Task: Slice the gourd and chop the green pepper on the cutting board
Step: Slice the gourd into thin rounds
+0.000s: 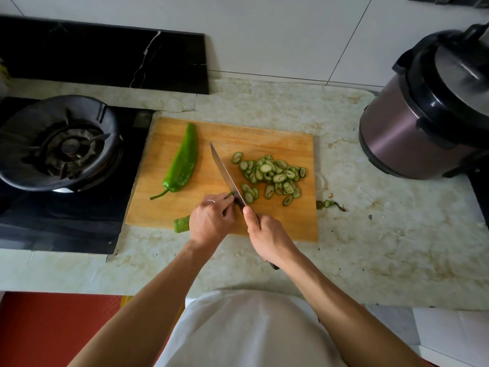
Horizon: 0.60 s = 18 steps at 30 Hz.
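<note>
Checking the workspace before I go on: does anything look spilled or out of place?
Yes. A few gourd scraps lie off the cutting board, on the counter by its right edge. The gourd also overhangs the board's near edge.

Soft, even daylight, fairly dim

Glare streaks the pressure cooker [412, 123] lid; shadows under the arms are faint; wide-angle bending curves the table [370, 234] edges, and corners soften slightly.
</note>
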Tool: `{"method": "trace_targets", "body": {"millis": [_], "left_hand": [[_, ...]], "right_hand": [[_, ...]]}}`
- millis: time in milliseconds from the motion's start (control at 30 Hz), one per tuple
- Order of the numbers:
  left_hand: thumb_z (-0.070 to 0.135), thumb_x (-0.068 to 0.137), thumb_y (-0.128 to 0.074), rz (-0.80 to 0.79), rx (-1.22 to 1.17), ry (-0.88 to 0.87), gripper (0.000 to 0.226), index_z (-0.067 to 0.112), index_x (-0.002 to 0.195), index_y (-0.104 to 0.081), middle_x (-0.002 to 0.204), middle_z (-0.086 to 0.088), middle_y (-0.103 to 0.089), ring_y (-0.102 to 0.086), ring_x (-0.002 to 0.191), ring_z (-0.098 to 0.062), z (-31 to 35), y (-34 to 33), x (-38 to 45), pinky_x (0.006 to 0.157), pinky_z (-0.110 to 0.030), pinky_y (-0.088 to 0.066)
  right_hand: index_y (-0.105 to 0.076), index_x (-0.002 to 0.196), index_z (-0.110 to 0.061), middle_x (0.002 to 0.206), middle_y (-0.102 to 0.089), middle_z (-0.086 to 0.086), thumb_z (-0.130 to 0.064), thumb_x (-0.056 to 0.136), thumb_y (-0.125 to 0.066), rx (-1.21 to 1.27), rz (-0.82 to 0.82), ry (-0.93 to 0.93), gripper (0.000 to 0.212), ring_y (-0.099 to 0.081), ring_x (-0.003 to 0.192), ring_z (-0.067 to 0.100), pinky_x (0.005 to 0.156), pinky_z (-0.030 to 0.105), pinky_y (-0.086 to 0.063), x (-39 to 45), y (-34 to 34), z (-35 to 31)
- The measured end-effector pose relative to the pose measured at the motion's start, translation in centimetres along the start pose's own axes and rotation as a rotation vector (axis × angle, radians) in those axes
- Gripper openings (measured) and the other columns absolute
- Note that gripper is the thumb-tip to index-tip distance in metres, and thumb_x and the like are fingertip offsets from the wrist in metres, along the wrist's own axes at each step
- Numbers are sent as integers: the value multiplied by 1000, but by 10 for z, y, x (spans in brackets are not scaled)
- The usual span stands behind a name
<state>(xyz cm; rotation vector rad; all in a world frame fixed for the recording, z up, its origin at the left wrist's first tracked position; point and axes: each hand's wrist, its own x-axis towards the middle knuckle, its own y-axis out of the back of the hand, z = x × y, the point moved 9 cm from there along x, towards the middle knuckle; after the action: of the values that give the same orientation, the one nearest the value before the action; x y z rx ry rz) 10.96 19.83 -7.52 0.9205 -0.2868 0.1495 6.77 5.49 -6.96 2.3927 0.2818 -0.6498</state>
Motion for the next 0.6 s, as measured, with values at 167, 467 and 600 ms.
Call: {"method": "trace_targets", "body": {"millis": [167, 467, 600], "left_hand": [[17, 80, -60, 0, 22, 22, 15, 18, 77, -75, 75, 5, -70, -66, 75, -20, -2, -1, -2, 44, -32, -52], [29, 85, -53, 30, 41, 5, 26, 18, 77, -75, 78, 3, -72, -67, 72, -21, 5, 8, -3, 40, -33, -52], [28, 85, -52, 7, 28, -19, 28, 15, 78, -76, 81, 5, -73, -67, 79, -24, 5, 6, 0, 44, -36, -54]], "right_hand": [[-55, 70, -8, 66, -59, 6, -57, 102, -29, -20, 37, -18, 64, -54, 60, 21, 55, 30, -35, -1, 1, 4], [-55, 66, -20, 66, -61, 4, -59, 101, -29, 37, 85, -37, 59, -58, 61, 24, 62, 41, -53, 8, 7, 2], [-52, 66, -23, 61, -56, 1, -63, 99, -31, 83, 102, -60, 56, -51, 52, 21, 53, 36, -46, 0, 14, 15]]}}
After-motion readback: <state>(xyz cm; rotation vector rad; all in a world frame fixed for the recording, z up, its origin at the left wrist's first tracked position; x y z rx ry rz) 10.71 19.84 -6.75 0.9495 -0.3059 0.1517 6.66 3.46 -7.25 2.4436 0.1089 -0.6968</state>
